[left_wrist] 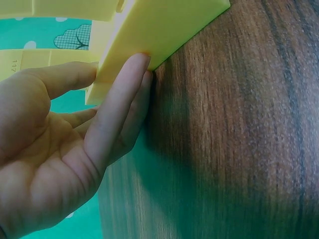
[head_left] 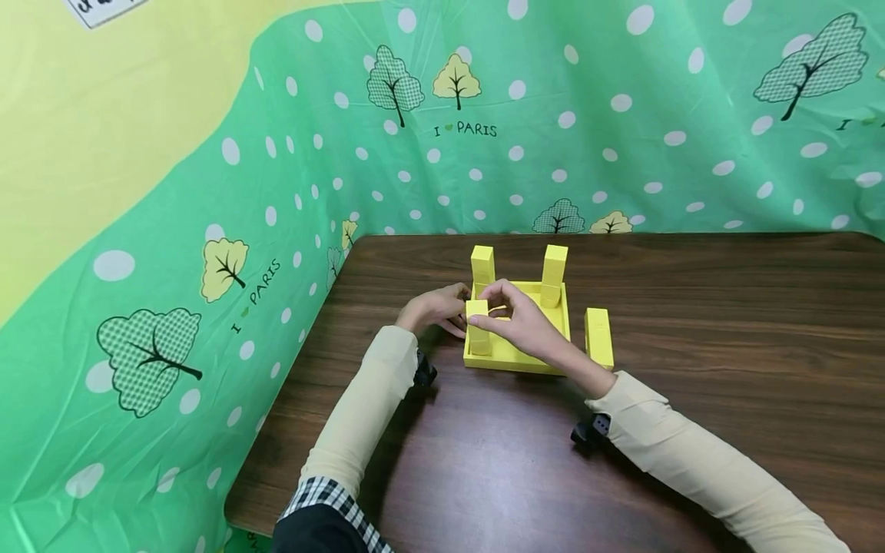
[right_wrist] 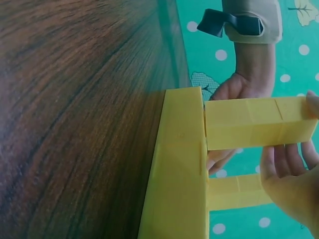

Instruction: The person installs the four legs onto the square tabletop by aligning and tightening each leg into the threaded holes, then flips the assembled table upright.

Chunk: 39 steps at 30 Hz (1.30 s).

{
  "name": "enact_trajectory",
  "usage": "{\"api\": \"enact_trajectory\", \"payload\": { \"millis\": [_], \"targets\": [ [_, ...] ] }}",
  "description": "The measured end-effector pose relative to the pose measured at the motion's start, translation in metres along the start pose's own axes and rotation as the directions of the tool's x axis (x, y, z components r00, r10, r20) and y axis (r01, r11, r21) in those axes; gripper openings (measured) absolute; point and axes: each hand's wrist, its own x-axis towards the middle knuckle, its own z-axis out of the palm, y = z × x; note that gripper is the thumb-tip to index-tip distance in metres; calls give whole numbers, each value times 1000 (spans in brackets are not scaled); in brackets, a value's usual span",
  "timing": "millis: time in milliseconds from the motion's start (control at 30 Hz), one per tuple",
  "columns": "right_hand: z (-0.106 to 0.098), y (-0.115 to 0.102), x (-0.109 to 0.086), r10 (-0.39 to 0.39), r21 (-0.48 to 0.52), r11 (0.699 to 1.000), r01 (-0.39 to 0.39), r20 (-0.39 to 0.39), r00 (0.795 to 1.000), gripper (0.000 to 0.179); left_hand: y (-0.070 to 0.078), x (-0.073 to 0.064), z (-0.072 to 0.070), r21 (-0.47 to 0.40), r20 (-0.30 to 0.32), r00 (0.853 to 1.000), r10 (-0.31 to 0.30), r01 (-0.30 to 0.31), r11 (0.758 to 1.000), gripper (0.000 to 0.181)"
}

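A yellow square tray (head_left: 515, 368) with a raised rim sits on the table. Yellow square posts stand upright at its back left, back right and front left corners. My right hand (head_left: 523, 326) grips the front left post (head_left: 479, 342) near its top, thumb on one face and fingers on the opposite one. In the right wrist view, this post (right_wrist: 249, 119) meets the rim of the tray (right_wrist: 177, 164). My left hand (head_left: 435, 306) is at the tray's left side. Its straight fingers (left_wrist: 117, 107) press the outer wall in the left wrist view, one fingertip at the rim.
Another yellow post (head_left: 598, 338) lies on the table right of the tray. The back left post (head_left: 482, 265) and back right post (head_left: 554, 273) rise behind my hands. A green patterned cloth (head_left: 470, 177) hangs along the back and left of the brown table (head_left: 726, 322).
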Motion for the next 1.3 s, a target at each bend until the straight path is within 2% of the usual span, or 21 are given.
{"api": "enact_trajectory", "payload": {
  "millis": [167, 333, 533, 667, 1033, 1300],
  "targets": [
    [-1, 1, -1, -5, -10, 1000, 5, 22, 1000, 39, -1, 1, 0, 11, -5, 1000, 3, -3, 1000, 44],
    [-5, -1, -2, -45, 58, 997, 40, 84, 995, 32, -2, 2, -1, 16, -5, 1000, 8, -8, 1000, 46],
    [-8, -3, 0, -88, 119, 990, 70, 152, 985, 35, -2, 1, -1, 27, 4, 1000, 18, -18, 999, 41],
    [-9, -4, 1, -67, 136, 990, 43, 177, 982, 35, -1, 0, -1, 22, 10, 1000, 26, -27, 999, 36],
    [-10, -5, 3, -55, 161, 987, 21, 204, 977, 35, -2, 1, -1, 22, 9, 1000, 19, -19, 1000, 37],
    [-9, -3, 2, -60, 178, 984, 25, 196, 979, 35, -2, 3, -1, 20, 3, 1000, 8, -8, 1000, 42]
  ]
}}
